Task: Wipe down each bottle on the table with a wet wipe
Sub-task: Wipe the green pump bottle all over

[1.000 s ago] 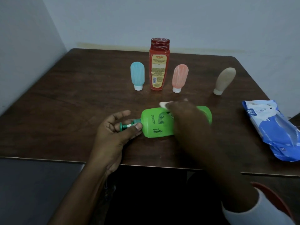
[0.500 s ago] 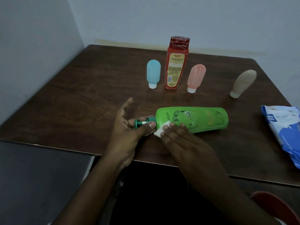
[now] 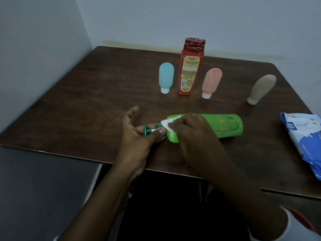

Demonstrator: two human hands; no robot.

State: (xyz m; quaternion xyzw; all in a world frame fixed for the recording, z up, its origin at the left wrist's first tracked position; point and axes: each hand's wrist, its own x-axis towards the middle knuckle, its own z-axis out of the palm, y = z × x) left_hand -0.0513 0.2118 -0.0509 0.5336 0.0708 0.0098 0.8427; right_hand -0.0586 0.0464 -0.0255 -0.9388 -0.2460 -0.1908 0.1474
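Note:
A green pump bottle [image 3: 225, 126] lies on its side on the dark wooden table [image 3: 86, 101], pump end pointing left. My left hand [image 3: 137, 136] pinches the dark green pump head [image 3: 147, 131] between thumb and fingers. My right hand [image 3: 189, 129] holds a white wet wipe [image 3: 167, 123] against the bottle's shoulder, near the pump. Behind stand a blue tube [image 3: 166, 77], a tall red bottle [image 3: 191, 66], a pink tube [image 3: 211, 82] and a beige tube [image 3: 262, 88], all apart from my hands.
A blue and white wet wipe pack [image 3: 302, 140] lies at the table's right edge. Walls close in behind and to the left. The table's front edge runs just below my wrists.
My right hand has drawn the wipe from the bottle's body to its near side, then up onto the shoulder by the pump. The left hand has kept its pinch on the pump.

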